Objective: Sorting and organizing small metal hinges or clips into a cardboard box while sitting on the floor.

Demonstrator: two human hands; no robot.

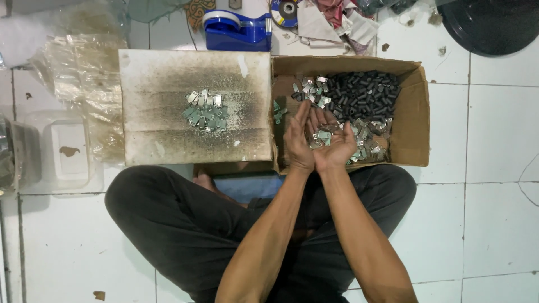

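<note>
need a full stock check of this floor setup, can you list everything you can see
cardboard box: one, brown, open, right of centre on the floor
black cylinders: a heap, black, upper part of the box
metal clips in box: many, silver, lower part of the box, a few at its top left
board: one, pale and sooty, flat, left of the box
metal clips on board: small pile, silver, middle of the board
tape dispenser: one, blue, above the board
plastic container: one, clear, far left
plastic sheet: crumpled, clear, upper left
round object: one, black, top right corner
left hand: cupped over the box
right hand: cupped against the left, a few clips in the palm
</note>
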